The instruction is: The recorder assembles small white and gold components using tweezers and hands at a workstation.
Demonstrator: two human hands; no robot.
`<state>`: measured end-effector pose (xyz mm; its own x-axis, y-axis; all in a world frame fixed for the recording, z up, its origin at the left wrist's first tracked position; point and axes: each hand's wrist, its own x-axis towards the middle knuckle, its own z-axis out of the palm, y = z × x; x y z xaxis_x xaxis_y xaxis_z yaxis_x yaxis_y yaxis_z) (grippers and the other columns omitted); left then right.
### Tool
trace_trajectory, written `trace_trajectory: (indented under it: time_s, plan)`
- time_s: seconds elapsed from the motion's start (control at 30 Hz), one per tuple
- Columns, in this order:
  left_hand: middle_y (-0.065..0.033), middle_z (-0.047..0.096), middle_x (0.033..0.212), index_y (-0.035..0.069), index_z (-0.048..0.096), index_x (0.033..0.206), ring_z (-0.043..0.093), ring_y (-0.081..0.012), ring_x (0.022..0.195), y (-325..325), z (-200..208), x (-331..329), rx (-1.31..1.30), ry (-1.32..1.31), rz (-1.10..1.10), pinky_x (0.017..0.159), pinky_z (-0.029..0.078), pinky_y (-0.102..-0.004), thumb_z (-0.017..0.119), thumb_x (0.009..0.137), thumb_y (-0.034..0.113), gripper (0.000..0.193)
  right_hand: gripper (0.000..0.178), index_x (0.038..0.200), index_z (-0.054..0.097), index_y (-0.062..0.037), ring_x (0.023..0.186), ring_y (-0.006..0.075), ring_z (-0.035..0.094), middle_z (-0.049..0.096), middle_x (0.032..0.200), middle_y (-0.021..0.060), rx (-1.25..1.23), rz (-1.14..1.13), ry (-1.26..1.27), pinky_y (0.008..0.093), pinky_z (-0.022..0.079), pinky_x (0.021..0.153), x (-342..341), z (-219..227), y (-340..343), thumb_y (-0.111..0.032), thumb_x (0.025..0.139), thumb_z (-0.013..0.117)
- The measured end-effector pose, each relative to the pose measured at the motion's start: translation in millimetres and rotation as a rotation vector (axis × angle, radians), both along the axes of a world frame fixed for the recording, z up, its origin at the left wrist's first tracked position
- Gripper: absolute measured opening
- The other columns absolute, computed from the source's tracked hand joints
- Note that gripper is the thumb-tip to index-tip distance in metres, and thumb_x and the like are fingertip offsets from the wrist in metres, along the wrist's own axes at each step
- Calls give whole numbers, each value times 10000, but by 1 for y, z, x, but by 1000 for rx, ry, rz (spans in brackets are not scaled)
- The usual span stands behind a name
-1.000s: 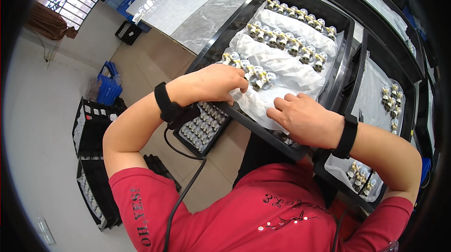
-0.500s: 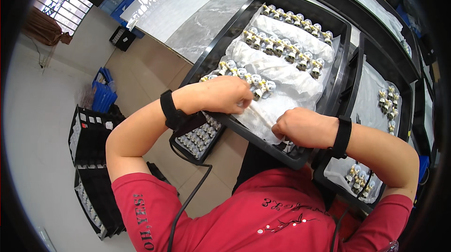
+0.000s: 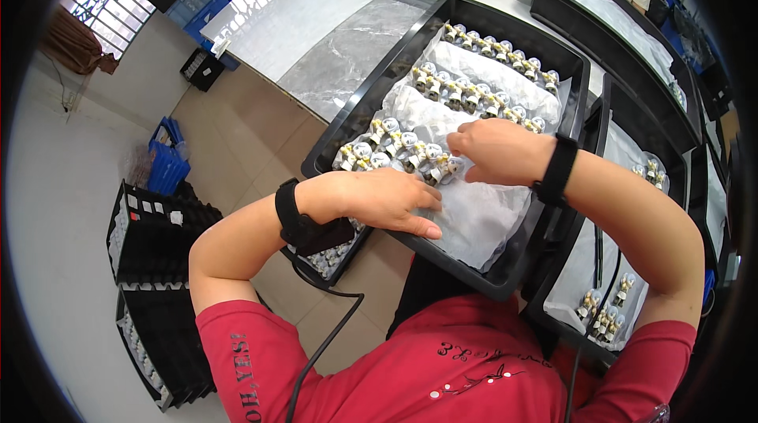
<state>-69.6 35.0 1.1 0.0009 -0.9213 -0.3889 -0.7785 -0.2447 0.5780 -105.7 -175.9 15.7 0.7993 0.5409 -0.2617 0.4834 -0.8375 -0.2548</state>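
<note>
Black rectangular plastic tray (image 3: 537, 46) at centre, bearing rows of small white-and-gold figurines with clear domed heads (image 3: 409, 141) on crumpled white sheeting (image 3: 482, 214). Left hand (image 3: 387, 198): released, fingers extended over the near-left sheeting. Right hand (image 3: 504, 152): fingers curled at the near row's right end; whether they grasp a figurine cannot be told. Red short-sleeved shirt (image 3: 379, 379): dark lettering on left sleeve and chest, the latter distorted by folds. Black wrist strap (image 3: 290, 210), left: partly hides a lower figurine tray (image 3: 353, 256).

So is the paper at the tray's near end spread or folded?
Spread: the white paper lies across the near end of the black tray, lightly wrinkled. Under the left hand, I cannot tell.
</note>
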Motion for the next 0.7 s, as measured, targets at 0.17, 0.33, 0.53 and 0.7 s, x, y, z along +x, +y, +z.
trace_trajectory:
  time_s: [0.17,0.33,0.53,0.7]
  plan:
    - [-211,506,1257,-32,525,1212,485,-351,1169,5,-2,-3,-76,-32,26,987,392,-396,451,918,537,645,402,1008,520,10,867,362,611,617,873,177,-6,31,34,424,487,754,10,-18,14,-112,679,717]
    - [-222,495,1264,-55,495,1226,486,-353,1166,4,-1,-4,-38,-41,53,987,391,-402,436,921,543,674,452,1032,462,16,838,372,610,604,895,186,4,35,-39,435,492,696,17,-30,10,-77,657,695]
    - [-220,494,1265,-59,500,1217,485,-352,1166,4,0,-5,-25,-68,18,981,396,-400,418,917,565,697,416,1016,454,18,822,372,608,605,870,186,75,-30,-76,439,493,705,15,-31,12,-64,656,645]
    - [-208,498,1259,-59,510,1201,489,-356,1154,4,-1,-4,-22,-68,6,977,397,-406,413,915,572,700,317,933,504,32,772,375,620,610,820,193,82,-59,-122,431,508,676,16,-34,9,-47,651,628]
